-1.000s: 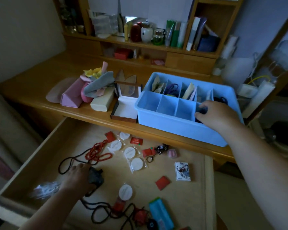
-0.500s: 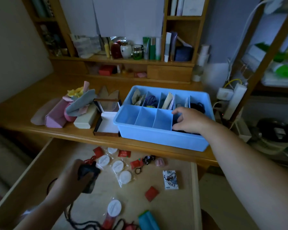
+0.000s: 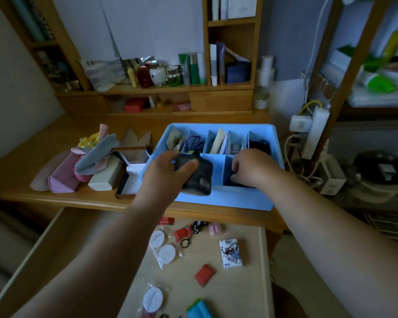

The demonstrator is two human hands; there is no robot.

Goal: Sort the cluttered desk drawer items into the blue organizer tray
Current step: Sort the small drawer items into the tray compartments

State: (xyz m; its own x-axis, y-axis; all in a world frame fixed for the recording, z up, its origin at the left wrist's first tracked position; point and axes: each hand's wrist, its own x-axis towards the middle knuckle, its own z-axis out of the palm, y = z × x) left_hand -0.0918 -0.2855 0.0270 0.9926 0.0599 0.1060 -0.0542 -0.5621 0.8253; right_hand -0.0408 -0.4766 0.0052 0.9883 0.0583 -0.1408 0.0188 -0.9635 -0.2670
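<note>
Landmark: blue organizer tray (image 3: 239, 198), on the desk (image 3: 55, 138), behind the open drawer (image 3: 239, 283).

Nearest me, in the drawer in front of the tray, I count: four round white pads in clear wrappers, one of them (image 3: 152, 299) closest to me; three red packets, one (image 3: 204, 274) lying alone; one small printed card box (image 3: 231, 253), long axis running toward the tray; one keyring charm (image 3: 194, 228); one pink piece (image 3: 214, 228); one teal pouch (image 3: 199, 309) cut off by the frame edge.

My left hand (image 3: 163, 173) is over the tray's near-left compartments, fingers and thumb curled around one dark pouch (image 3: 197, 176). The pouch is held above the tray, just over the front wall, tilted, its long axis running from the tray's middle divider down toward the front rim.

My right hand (image 3: 251, 169) reaches into the tray's near-right compartment, fingers bent downward inside it; I cannot tell whether they hold anything.

Tray layout: a back row of five slots with papers, purple cord and black cord; near row partly hidden by both hands.

Left of the tray on the desk: one open white box (image 3: 130, 180), one cream case (image 3: 105, 177), one pink case (image 3: 63, 177), a heap of cloths (image 3: 97, 150).

Beyond the tray: a shelf (image 3: 170, 89) with jars and tubes.
</note>
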